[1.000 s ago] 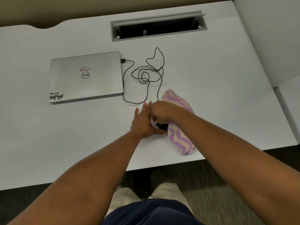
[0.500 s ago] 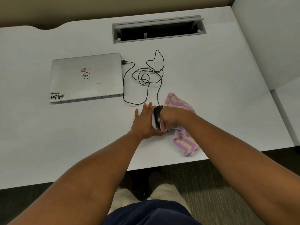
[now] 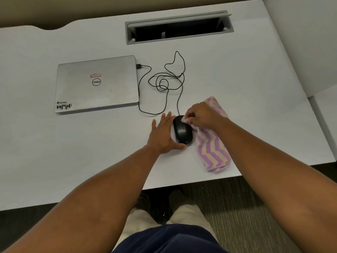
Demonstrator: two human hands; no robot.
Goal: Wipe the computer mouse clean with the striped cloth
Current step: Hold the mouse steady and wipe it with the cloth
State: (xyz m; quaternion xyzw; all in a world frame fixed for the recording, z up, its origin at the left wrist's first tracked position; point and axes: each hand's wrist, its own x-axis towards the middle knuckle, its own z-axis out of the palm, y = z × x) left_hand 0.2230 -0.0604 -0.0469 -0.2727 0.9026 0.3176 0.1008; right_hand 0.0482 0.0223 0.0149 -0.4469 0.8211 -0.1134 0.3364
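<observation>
**Q:** Looking down from the person's head, where is everything?

**A:** On a white desk (image 3: pixel 237 73), a black computer mouse (image 3: pixel 182 132) lies near the front edge. The left hand (image 3: pixel 162 133) lies flat and spread, fingers straight, braced against the mouse's left side, gripping nothing. The right hand (image 3: pixel 201 115) has its fingers pinched shut on a corner of the striped cloth (image 3: pixel 211 147), pressing it onto the front of the mouse. The rest of the cloth trails along the mouse's right side.

**Q:** How would these things handle?

**A:** The mouse looks light, rigid and smooth, so it would likely slide unless steadied at its sides. The cloth is soft and limp; bunching a corner gives a firm wiping pad.

**Q:** Any room or hazards?

**A:** The cloth's tail lies close to the desk's front edge. The cable (image 3: pixel 164 83) loops loosely behind, running to a closed laptop (image 3: pixel 96 84) on the left. Bare desk lies to the right and ahead.
</observation>
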